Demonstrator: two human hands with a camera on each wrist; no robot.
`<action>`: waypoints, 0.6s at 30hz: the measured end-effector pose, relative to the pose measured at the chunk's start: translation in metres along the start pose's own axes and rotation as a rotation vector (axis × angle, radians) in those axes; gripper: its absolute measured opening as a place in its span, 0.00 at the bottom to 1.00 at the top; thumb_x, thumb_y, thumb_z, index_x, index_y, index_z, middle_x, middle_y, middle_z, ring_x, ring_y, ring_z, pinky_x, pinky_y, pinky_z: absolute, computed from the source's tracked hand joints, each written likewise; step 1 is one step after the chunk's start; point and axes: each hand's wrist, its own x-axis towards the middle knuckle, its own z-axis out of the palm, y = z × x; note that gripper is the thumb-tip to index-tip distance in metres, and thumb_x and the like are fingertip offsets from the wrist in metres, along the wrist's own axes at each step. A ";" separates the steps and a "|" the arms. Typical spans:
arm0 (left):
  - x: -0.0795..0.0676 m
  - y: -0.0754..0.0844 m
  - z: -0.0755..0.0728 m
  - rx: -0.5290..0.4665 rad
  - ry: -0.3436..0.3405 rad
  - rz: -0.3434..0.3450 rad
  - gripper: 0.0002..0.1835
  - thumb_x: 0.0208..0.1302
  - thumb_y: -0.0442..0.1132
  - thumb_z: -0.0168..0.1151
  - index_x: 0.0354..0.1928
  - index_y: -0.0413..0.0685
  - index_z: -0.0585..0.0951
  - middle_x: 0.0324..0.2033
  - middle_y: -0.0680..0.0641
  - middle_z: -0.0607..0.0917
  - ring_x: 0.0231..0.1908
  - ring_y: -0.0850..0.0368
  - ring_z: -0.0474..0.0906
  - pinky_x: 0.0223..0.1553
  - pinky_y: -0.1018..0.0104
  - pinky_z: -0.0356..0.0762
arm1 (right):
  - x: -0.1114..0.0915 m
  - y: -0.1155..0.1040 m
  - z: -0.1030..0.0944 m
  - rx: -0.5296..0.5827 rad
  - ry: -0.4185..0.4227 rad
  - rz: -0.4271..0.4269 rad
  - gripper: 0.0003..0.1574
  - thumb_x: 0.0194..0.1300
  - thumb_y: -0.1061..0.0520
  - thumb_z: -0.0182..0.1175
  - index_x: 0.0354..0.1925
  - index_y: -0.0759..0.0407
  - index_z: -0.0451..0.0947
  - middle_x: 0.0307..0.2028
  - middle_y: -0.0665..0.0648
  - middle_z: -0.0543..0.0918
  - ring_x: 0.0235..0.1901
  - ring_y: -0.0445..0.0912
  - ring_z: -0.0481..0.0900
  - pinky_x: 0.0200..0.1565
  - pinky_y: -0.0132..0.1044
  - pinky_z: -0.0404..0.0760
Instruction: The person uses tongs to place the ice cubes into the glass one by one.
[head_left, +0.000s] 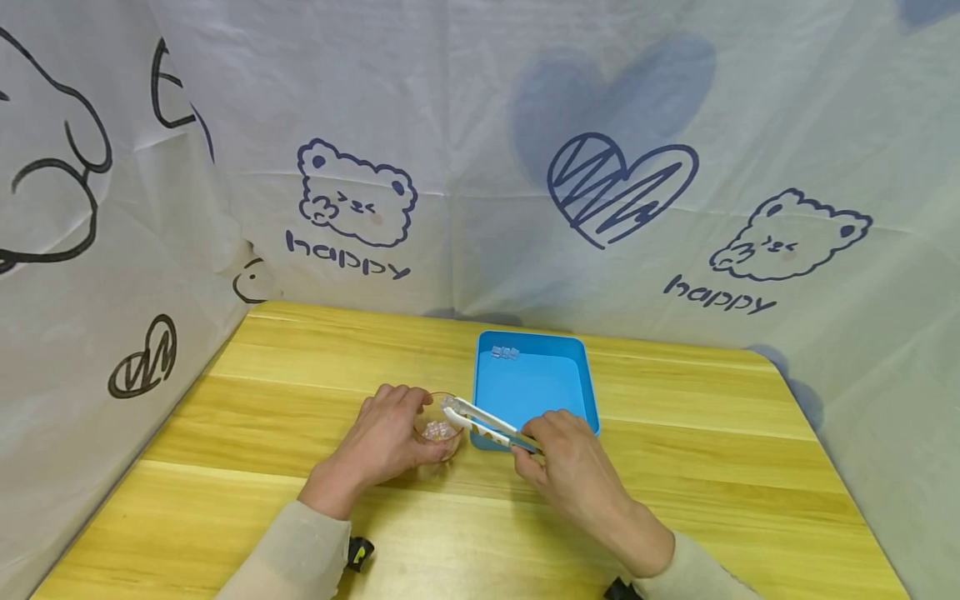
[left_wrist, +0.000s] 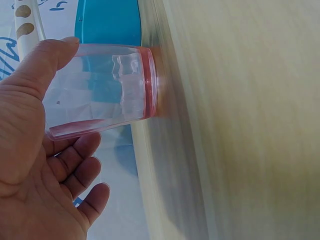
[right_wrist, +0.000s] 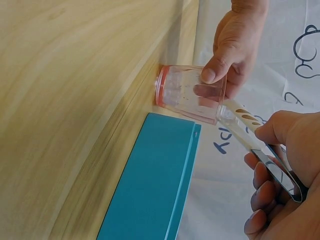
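Observation:
My left hand [head_left: 382,437] holds a clear plastic cup [left_wrist: 102,97] with a reddish base, thumb on one side and fingers on the other. The cup stands upright on the table, and several clear cubes [head_left: 438,431] lie at its bottom. In my right hand [head_left: 573,467] is a pair of tongs [right_wrist: 245,137] with white, brown-spotted arms, gripped near the hinge end. Their tips meet at the cup's rim around a clear cube [head_left: 452,404].
Just right of the cup sits a square blue tray [head_left: 532,387], with a few clear cubes [head_left: 505,353] in its far left corner. A wood-grain table [head_left: 697,467] lies under everything. White printed cloth [head_left: 465,167] hangs behind and at both sides.

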 end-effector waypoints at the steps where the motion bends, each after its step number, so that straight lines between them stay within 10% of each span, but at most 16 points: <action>1: 0.000 0.000 0.000 0.000 -0.001 0.000 0.41 0.54 0.64 0.79 0.60 0.43 0.81 0.49 0.47 0.85 0.54 0.48 0.75 0.56 0.49 0.72 | 0.000 0.000 0.000 -0.001 -0.002 0.002 0.11 0.60 0.57 0.76 0.33 0.58 0.81 0.26 0.46 0.78 0.28 0.42 0.72 0.36 0.38 0.75; 18: 0.002 0.001 0.001 -0.010 -0.004 -0.019 0.41 0.54 0.64 0.78 0.60 0.42 0.81 0.51 0.46 0.86 0.55 0.47 0.75 0.56 0.48 0.73 | -0.001 0.002 0.000 0.000 0.000 -0.018 0.10 0.62 0.56 0.75 0.33 0.57 0.82 0.25 0.46 0.78 0.27 0.40 0.71 0.35 0.36 0.74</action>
